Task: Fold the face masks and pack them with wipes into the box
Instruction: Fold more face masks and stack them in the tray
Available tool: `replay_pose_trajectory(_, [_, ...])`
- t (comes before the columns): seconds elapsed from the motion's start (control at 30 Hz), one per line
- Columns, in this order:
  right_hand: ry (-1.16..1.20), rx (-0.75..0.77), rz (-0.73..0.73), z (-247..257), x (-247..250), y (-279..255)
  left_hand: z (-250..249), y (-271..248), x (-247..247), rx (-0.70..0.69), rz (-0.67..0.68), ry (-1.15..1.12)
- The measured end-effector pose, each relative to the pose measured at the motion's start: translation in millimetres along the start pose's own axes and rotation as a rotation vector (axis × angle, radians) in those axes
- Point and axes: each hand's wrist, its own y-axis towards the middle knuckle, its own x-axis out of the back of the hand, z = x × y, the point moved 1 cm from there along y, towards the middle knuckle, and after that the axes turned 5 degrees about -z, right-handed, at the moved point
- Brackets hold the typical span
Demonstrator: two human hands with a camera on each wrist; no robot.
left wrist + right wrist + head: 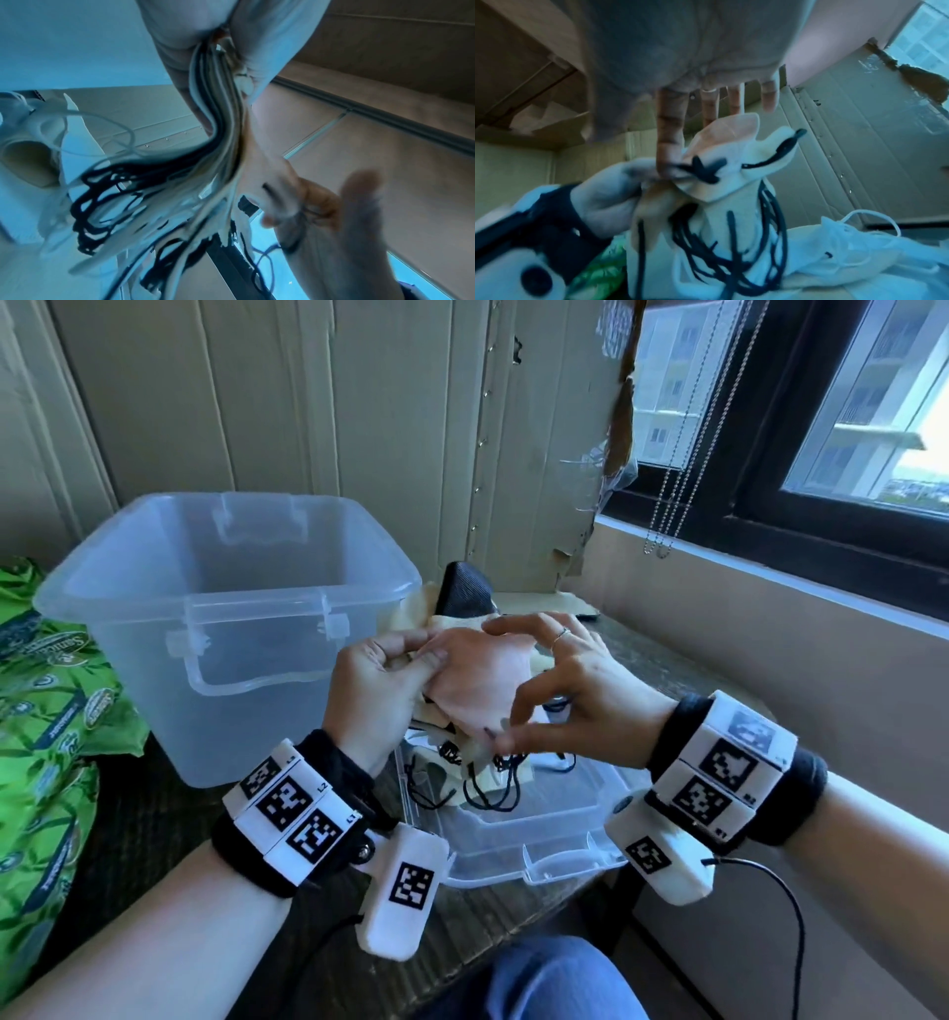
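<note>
The left hand (pixel 377 683) pinches a stack of pale face masks (pixel 480 683) at one end, thumb on top and fingers curled beneath, holding it just above the clear lid (pixel 529 834) on the bench (pixel 169 814). The right hand (pixel 560 690) pinches the near lower corner of the same stack between thumb and forefinger, its other fingers arched over the top. The left wrist view shows many thin layers edge-on, too many and too blurred to count. These masks look light, soft and floppy, so the layers are likely to slide apart unless gripped firmly across the folded edge; the black ear loops (pixel 488 788) dangle in a tangle and could snag, so hold is best taken on the fabric, not the loops. More masks, one dark (pixel 464 595), lie behind the hands, and white ones below. One clear plastic box (pixel 226 629) stands open and empty to the left, with green wipe packs (pixel 49 726) beside it, at least two.
</note>
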Motion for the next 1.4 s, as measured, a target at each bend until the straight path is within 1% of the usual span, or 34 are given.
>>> replay_pose_trajectory(0.03, [0.097,-0.025,-0.032,0,4,2,0,0,1,0.007,-0.007,-0.002])
replay_pose_trajectory(0.07, [0.177,-0.060,-0.095,0,8,5,-1,0,0,0.018,0.000,-0.006])
replay_pose_trajectory(0.1, [0.214,-0.095,-0.184,-1,11,8,-2,-2,-1,0.031,0.014,-0.014])
replay_pose_trajectory(0.17, [0.190,-0.182,-0.337,-2,16,16,-2,-5,-4,0.041,0.056,-0.032])
replay_pose_trajectory(0.23, [0.195,-0.276,-0.391,-8,15,18,-4,-7,-5,0.003,0.085,-0.022])
replay_pose_trajectory(0.27, [0.260,-0.302,-0.407,-10,15,18,-5,-8,-5,-0.020,0.098,-0.011])
replay_pose_trajectory(0.33, [0.417,-0.295,-0.488,-12,19,15,-7,-8,-4,-0.056,0.102,-0.008])
replay_pose_trajectory(0.4, [0.536,-0.216,-0.537,-11,24,13,-10,-10,-3,-0.060,0.132,-0.029])
replay_pose_trajectory(0.43, [0.615,-0.170,-0.511,-9,27,13,-11,-10,-3,-0.043,0.164,-0.057])
replay_pose_trajectory(0.5, [0.760,-0.114,-0.373,-4,28,13,-12,-11,-1,-0.016,0.259,-0.101])
replay_pose_trajectory(0.57, [0.815,-0.110,-0.235,1,26,15,-9,-11,-1,0.003,0.383,-0.081])
replay_pose_trajectory(0.6, [0.817,-0.120,-0.200,1,24,17,-7,-12,-3,0.009,0.416,-0.039])
replay_pose_trajectory(0.73, [0.742,-0.181,-0.159,0,13,25,-5,-14,-7,0.059,0.430,-0.022])
replay_pose_trajectory(0.77, [0.715,-0.199,-0.174,-1,11,26,-7,-16,-7,0.048,0.458,-0.017])
replay_pose_trajectory(0.83, [0.702,-0.246,-0.257,-5,10,29,-8,-16,-4,0.035,0.504,0.010])
replay_pose_trajectory(0.9, [0.772,-0.257,-0.313,-8,14,29,-6,-13,-2,0.055,0.479,0.005])
replay_pose_trajectory(0.93, [0.817,-0.241,-0.286,-10,16,28,-5,-12,-1,0.075,0.460,0.013])
replay_pose_trajectory(1.0, [0.857,-0.202,-0.138,-10,17,25,-6,-11,-1,0.094,0.416,0.043])
replay_pose_trajectory(1.03, [0.830,-0.188,-0.066,-8,15,23,-5,-11,-1,0.091,0.419,0.052])
replay_pose_trajectory(1.07, [0.783,-0.175,-0.036,-6,12,23,-6,-11,-2,0.094,0.434,0.055])
replay_pose_trajectory(1.1, [0.742,-0.170,-0.053,-5,8,24,-5,-11,-2,0.090,0.449,0.058])
replay_pose_trajectory(1.17, [0.706,-0.204,-0.164,0,-1,27,-2,-12,-4,0.096,0.435,0.058])
replay_pose_trajectory(1.2, [0.652,-0.212,-0.224,1,-4,28,-1,-12,-5,0.104,0.402,0.070])
replay_pose_trajectory(1.27, [0.403,-0.205,-0.306,1,-4,28,2,-10,-6,0.105,0.323,0.094])
replay_pose_trajectory(1.33, [0.163,-0.208,-0.278,2,1,27,5,-7,-4,0.100,0.252,0.089])
replay_pose_trajectory(1.4, [0.127,-0.251,-0.170,-3,3,26,6,-4,-3,0.094,0.230,0.104])
